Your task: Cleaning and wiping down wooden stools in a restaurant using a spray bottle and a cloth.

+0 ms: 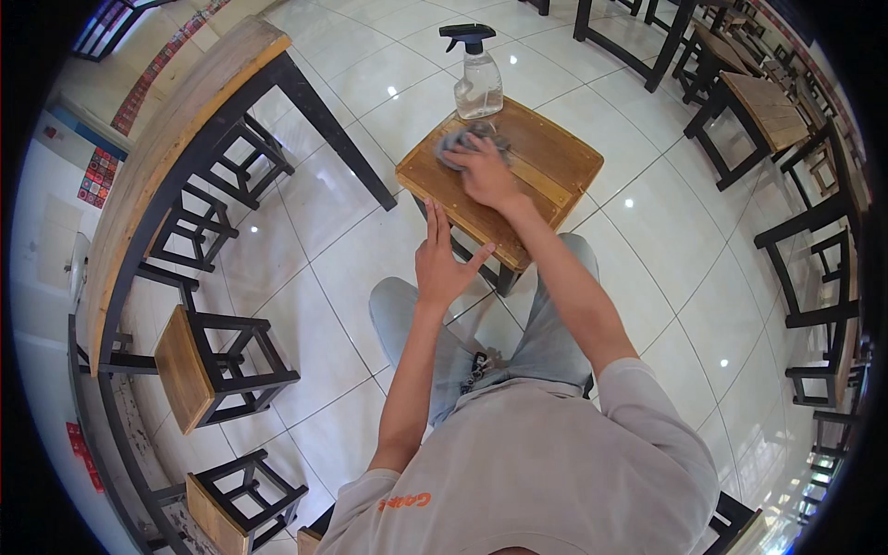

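Note:
Before me stands a wooden stool [555,149] with a planked, varnished seat and dark legs. My right hand [489,173] presses a crumpled grey cloth [458,146] onto the far left part of the seat; hand and cloth are slightly blurred. At the seat's near edge, my left hand [447,263] rests with its fingertips and thumb against the rim, fingers apart, holding nothing. A clear spray bottle [479,87] with a black trigger head stands upright at the seat's far corner, just beyond the cloth. It contains some clear liquid.
On my left runs a long wooden table [187,111] with dark legs, one reaching near the stool. Several stools, such as this one [187,368], stand under and beside it. More tables and stools [763,104] line the right. White glossy tiles [333,298] cover the floor.

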